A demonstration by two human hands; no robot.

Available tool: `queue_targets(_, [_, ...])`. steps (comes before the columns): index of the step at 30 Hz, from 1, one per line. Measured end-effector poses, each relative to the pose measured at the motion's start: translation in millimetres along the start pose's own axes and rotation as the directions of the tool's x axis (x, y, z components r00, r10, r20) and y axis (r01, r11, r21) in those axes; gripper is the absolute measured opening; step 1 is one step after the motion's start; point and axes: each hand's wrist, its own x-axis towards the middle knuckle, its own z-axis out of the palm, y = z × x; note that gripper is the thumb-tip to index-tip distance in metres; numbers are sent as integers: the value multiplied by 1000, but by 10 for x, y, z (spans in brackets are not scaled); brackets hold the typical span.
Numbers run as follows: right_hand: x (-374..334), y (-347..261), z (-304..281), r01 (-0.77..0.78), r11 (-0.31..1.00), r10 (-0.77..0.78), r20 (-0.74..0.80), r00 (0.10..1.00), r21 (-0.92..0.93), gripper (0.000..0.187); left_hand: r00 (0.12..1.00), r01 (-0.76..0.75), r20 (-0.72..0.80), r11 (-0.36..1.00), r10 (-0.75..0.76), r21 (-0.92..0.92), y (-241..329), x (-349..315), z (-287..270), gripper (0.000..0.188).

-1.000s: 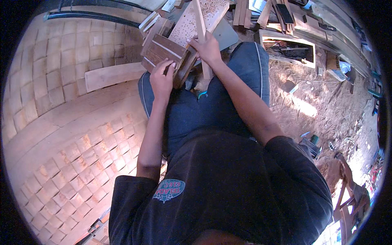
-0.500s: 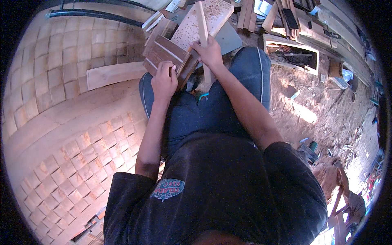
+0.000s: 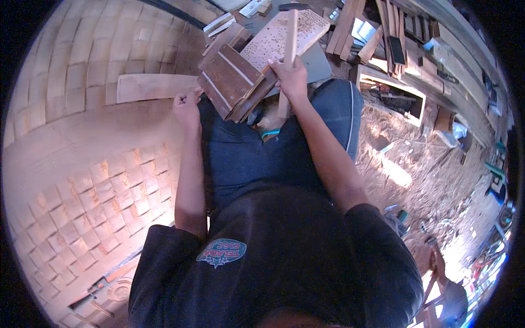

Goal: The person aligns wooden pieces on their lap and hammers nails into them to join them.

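My right hand (image 3: 292,79) is closed round the wooden handle of a hammer (image 3: 290,35), its dark head at the far end. A brown wooden box-like piece (image 3: 229,82) with two pale strips rests tilted by my knees, just left of the hammer. My right thumb is close to its corner; whether they touch I cannot tell. Off the left side of this piece, my left hand (image 3: 187,107) has its fingers pinched together. Anything small between them cannot be made out. Beyond the piece lies a pale board (image 3: 290,38) dotted with many small brown specks.
A flat plank (image 3: 156,88) lies at the left by a woven panel (image 3: 109,49). To the right, an open wooden frame box (image 3: 391,95) holds scraps. Several wood strips (image 3: 347,27) lie at the far right. An orange-and-black tool (image 3: 101,283) is at the lower left.
My left hand has left the wooden piece and moved left, toward my body. The hammer stays in my right hand, and its head has come into view. The whole view has shifted slightly.
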Motion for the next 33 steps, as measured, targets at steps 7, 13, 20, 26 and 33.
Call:
queue_targets(7, [-122,-405,-196,-41,998,38,69,997,37,39,864,486,132,739,-485,-466,-223,-73,-377,27])
queue_targets(13, [-99,-275,-49,-29,997,19,149,989,66,36,758,646,231,653,-610,-394,-336,37,-329,39])
queue_targets(20, [-94,-131,82,-43,999,40,115,992,24,27,660,750,354,614,-663,-246,-403,141,-261,47])
queue_targets(26, [-73,-43,106,-24,997,12,141,990,80,27,689,725,253,649,-679,-231,-318,19,-202,50])
queue_targets(33, [-112,-164,107,-34,991,15,143,990,130,27,694,705,440,663,-571,-251,-547,-8,-62,33])
